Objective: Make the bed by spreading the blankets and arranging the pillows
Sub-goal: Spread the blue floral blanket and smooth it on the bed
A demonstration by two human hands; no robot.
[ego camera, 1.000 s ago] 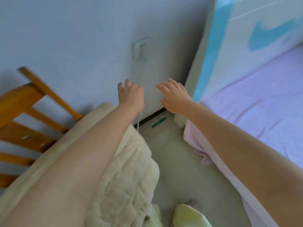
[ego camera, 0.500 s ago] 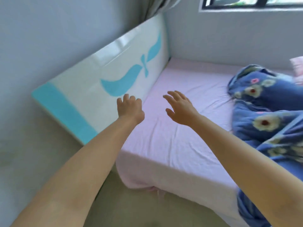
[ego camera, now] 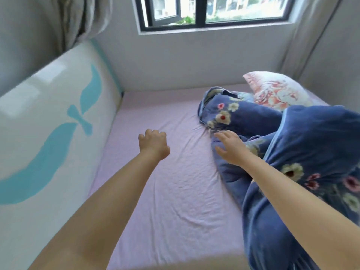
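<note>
1. The blanket [ego camera: 303,145], dark blue with a flower print, lies bunched in a heap along the right side of the bed, from about 1 o'clock down to 5 o'clock in the head view. Half a second ago only its left edge showed at the right of the picture; now far more of it is in sight, and the window [ego camera: 214,12] above the bed has come fully into view.
2. The pillow [ego camera: 276,90], pink and white with a floral pattern, leans at the far right corner of the bed, at about 1 o'clock, just behind the blanket heap and touching it. Earlier only a sliver of it showed.
3. The right hand [ego camera: 230,148] now reaches over the left edge of the blanket, fingers straight and spread, palm down, holding nothing; whether it touches the cloth I cannot tell. Before, it hovered above the bare sheet, apart from the blanket.
4. The left hand [ego camera: 153,144] hangs over the sheet [ego camera: 165,191] near the centre, at 12 o'clock, fingers loosely curled and empty, well left of the blanket, as before.
5. The pale purple sheet is creased and bare on its left half.
6. The white headboard [ego camera: 48,133] with a turquoise shape stands at 9 o'clock, and a curtain [ego camera: 78,18] hangs at 11 o'clock.
</note>
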